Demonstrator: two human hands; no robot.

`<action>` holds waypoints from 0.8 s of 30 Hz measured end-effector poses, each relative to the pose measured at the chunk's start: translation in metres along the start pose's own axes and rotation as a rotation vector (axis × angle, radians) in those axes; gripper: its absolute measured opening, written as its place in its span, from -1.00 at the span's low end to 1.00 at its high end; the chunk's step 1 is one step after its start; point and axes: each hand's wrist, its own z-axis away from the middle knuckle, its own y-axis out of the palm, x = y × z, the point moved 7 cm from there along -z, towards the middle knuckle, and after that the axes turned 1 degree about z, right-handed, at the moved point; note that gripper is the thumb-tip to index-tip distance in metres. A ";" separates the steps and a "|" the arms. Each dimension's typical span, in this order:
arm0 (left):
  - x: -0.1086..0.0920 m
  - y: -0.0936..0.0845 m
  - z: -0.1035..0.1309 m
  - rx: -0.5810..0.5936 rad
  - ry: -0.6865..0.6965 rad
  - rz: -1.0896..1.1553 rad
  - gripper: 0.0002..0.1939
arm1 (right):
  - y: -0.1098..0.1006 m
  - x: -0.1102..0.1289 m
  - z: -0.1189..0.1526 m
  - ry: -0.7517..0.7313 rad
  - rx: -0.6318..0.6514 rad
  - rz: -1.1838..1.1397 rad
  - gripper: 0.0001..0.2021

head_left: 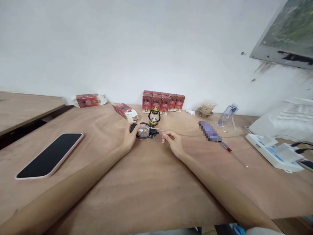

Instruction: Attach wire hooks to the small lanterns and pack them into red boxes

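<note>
A black lantern (143, 130) is held on its side above the middle of the worktop (137, 189), its clear, rounded globe framed by curved dark side arms and its pointed cap turned to the right; whether the worktop is touched cannot be told. Its base is gripped by the curled fingers of the left hand (129, 137). A thin, pale, bent wire (156, 140) at the cap end is pinched between the fingers of the right hand (173, 142). The worktop is faced with brown, wood-grained board. Just behind, a shiny gold lantern (154, 117) is stood upright, by which the upright red cardboard boxes (156, 101) are partly hidden. A phone (50, 156) and a screwdriver (228, 148) are laid well apart at either side
</note>
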 end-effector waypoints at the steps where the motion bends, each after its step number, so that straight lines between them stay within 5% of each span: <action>1: 0.000 0.001 0.000 0.009 -0.004 0.001 -0.63 | -0.001 -0.003 -0.001 0.024 -0.019 -0.036 -0.68; 24: 0.002 0.010 0.004 0.135 -0.006 0.019 -0.55 | -0.002 -0.014 -0.005 0.117 -0.026 -0.117 -0.62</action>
